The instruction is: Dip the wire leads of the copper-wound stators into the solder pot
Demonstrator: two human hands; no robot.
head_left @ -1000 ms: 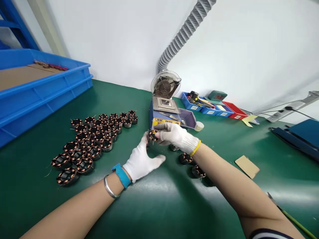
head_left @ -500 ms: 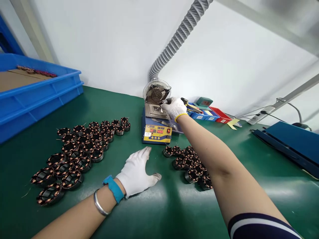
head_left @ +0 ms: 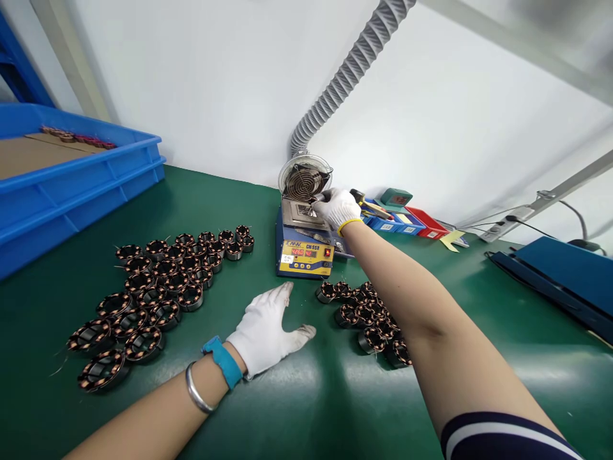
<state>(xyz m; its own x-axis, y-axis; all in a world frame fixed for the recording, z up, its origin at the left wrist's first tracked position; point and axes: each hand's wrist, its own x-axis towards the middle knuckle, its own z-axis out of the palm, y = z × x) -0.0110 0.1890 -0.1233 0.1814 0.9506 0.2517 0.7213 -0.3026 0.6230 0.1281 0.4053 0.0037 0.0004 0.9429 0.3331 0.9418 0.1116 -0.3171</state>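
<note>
My left hand (head_left: pixel 269 329), in a white glove, rests on the green tabletop (head_left: pixel 297 396) with fingers and thumb spread and nothing in it. Beyond it stands the blue and yellow CM 552 unit (head_left: pixel 304 255), a square metal pot (head_left: pixel 306 213) on top. My gloved right hand (head_left: pixel 339 207) is closed over the pot's right side, its fingers pinched round a small dark ring-shaped part (head_left: pixel 318 198), mostly hidden by the glove. Copper-wound rings (head_left: pixel 165 268) stand in rows on the left; a second group (head_left: pixel 366 313) lies partly under my right forearm.
A round fan grille (head_left: pixel 304 181) with a grey hose (head_left: pixel 349 70) rises behind the pot. Blue bins (head_left: pixel 383 225), a red bin (head_left: pixel 428 225) and a green box (head_left: pixel 396 197) stand back right. A blue crate (head_left: pixel 96 176) is at left, a blue case (head_left: pixel 565 275) at right.
The whole view has shifted slightly, moving everything a little to the right. Both hands keep nearly the same pose and place; the unit's red display digits have changed.
</note>
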